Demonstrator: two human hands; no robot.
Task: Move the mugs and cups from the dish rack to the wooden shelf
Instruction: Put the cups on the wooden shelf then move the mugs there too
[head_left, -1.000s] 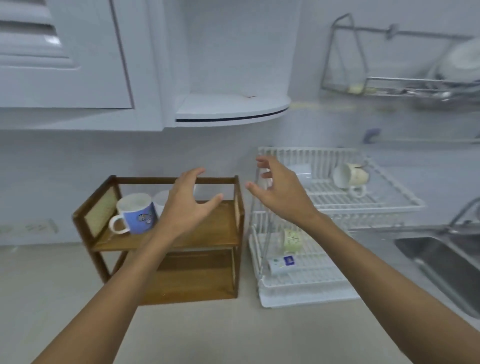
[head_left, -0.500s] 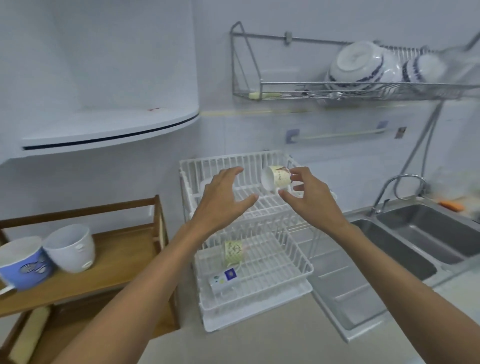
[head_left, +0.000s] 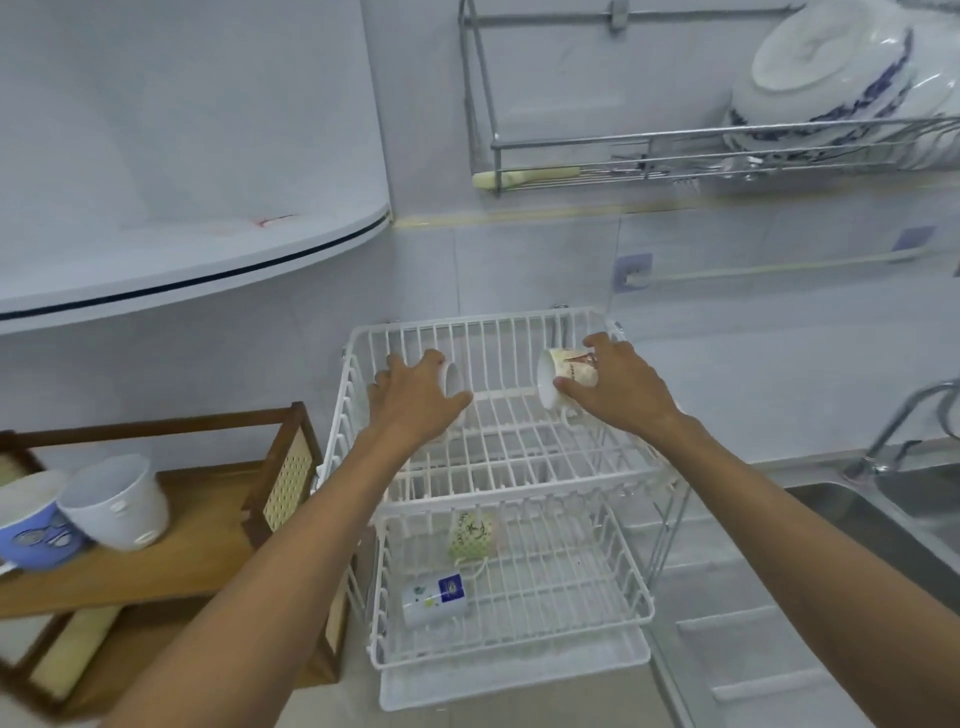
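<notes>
A white two-tier dish rack (head_left: 519, 467) stands beside the wooden shelf (head_left: 171, 556). On the top tier my right hand (head_left: 618, 387) wraps a cream patterned mug (head_left: 563, 371) lying on its side. My left hand (head_left: 415, 400) closes over a white cup (head_left: 453, 378), mostly hidden under my fingers. The lower tier holds a green-patterned cup (head_left: 471, 535) and a white cup with a blue label (head_left: 434, 597). On the shelf stand a blue mug (head_left: 31, 519) and a white mug (head_left: 117, 501).
A steel sink (head_left: 883, 514) with a tap (head_left: 904, 415) lies to the right, its drainboard next to the rack. Above hangs a metal wall rack (head_left: 675, 150) with blue-and-white bowls (head_left: 831, 78). A white curved cabinet shelf (head_left: 197, 260) overhangs the wooden shelf.
My view swung from the wooden shelf to the dish rack. Both hands reached into the top tier and closed, the right on the cream mug, the left on the white cup.
</notes>
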